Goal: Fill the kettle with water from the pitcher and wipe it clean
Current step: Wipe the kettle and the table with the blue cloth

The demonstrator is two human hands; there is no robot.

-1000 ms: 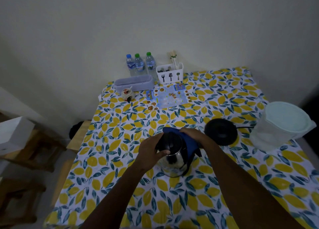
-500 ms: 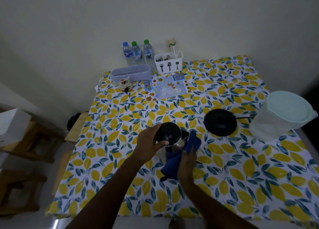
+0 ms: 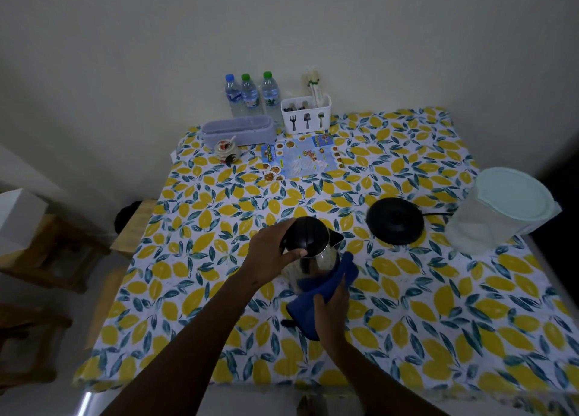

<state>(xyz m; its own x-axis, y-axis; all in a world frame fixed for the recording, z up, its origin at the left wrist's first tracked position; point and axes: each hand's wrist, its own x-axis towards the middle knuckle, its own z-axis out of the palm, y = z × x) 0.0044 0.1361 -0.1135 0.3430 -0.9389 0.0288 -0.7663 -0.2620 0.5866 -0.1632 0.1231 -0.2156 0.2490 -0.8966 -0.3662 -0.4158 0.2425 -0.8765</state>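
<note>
The electric kettle (image 3: 313, 252) stands on the worktop (image 3: 407, 306), a little nearer the front edge than the middle, its black lid closed and its spout turned toward the right. The left hand (image 3: 272, 259) grips the kettle from the left side at the top, fingers curled over the lid's rim and the thumb lying along its near edge. The right hand (image 3: 332, 306) clutches a blue cloth (image 3: 316, 293) and presses it against the near, lower part of the kettle's shiny steel body; the cloth wraps up along the right side of the body and hangs down toward the front edge. The black kettle base (image 3: 395, 220) sits bare on the worktop to the right of the kettle, apart from it, with its cord running off to the right. Just beyond the base, at the right edge, stands the translucent pitcher (image 3: 488, 224) with a pale green lid on. Along the back edge are three water bottles (image 3: 250, 97), a white cutlery holder (image 3: 305, 115) with chopsticks in it, a lilac oblong container (image 3: 238, 132), a small decorated jar (image 3: 227, 152) and a blue printed menu sheet (image 3: 302, 160). A lemon-patterned cloth covers the whole worktop.
</note>
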